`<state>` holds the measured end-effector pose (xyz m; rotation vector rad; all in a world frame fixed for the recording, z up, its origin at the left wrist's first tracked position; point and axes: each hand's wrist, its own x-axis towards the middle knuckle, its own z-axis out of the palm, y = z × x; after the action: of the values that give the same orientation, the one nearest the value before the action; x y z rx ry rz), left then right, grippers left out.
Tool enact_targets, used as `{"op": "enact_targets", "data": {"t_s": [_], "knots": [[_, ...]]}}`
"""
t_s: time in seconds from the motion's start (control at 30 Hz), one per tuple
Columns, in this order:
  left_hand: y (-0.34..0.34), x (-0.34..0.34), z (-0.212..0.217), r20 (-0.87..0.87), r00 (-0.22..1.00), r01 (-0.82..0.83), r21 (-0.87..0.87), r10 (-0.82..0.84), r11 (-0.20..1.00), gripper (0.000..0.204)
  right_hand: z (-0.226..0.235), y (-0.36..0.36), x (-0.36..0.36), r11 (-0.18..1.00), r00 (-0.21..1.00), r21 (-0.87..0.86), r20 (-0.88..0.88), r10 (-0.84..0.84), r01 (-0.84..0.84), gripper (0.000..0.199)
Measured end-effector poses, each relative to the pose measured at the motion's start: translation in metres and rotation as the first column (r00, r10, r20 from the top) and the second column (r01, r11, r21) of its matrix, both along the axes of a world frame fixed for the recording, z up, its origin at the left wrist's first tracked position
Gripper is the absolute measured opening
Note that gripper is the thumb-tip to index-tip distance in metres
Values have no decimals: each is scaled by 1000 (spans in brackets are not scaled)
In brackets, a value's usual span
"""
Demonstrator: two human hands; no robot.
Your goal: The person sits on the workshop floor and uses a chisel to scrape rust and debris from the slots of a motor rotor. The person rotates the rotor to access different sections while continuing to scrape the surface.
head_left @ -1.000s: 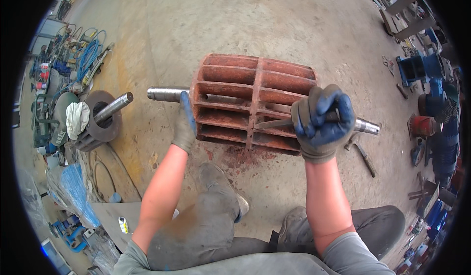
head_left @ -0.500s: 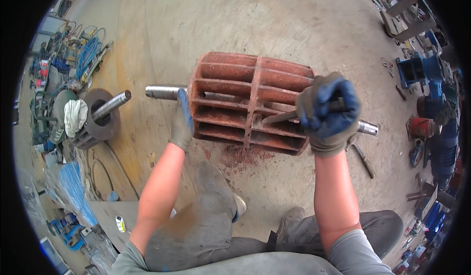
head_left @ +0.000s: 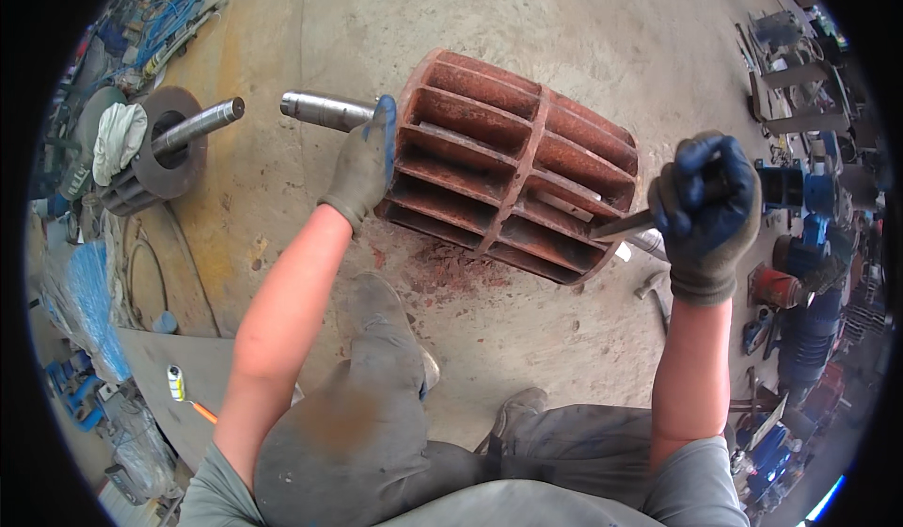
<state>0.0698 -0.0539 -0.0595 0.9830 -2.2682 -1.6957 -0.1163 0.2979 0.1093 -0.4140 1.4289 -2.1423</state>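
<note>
A rusty red ribbed drum lies on the floor in front of me, with open slots between its ribs and a bare steel shaft sticking out at both ends. Flat against its left end rests my left hand, gloved in grey and blue, fingers stretched upward. My right hand, gloved alike, is closed round a flat, dark metal scraper bar. The bar's tip reaches the ribs at the drum's right end. My right fist hides the rest of the bar.
A hammer lies below the drum's right end, near red flakes on the floor. At left stands another drum with a shaft and a white cloth. Blue motors and metal parts line the right side.
The bar in my right hand has moved right, from the drum's middle rib to its right end. The drum now appears more tilted, its right end lower; my left hand stays at its left end.
</note>
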Motion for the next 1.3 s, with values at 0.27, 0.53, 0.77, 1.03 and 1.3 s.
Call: {"op": "enact_targets", "data": {"t_s": [0.27,0.53,0.77,1.03,1.3], "knots": [[17,12,-6,-144,987,-21,279,64,960,82,-7,-20,29,970,982,209,-164,-92,126,61],[22,32,-18,-221,975,23,192,21,981,79,-17,-2,39,990,989,31,-64,-132,134,61],[21,27,1,-151,985,63,-148,-86,987,84,-4,-21,77,989,918,150,-389,75,-17,48],[4,-35,24,48,998,46,-31,-45,998,90,20,-68,129,763,297,548,-708,641,-341,22],[0,-59,35,67,997,35,-110,-28,993,93,-15,-76,95,880,510,471,-772,379,59,17]]}}
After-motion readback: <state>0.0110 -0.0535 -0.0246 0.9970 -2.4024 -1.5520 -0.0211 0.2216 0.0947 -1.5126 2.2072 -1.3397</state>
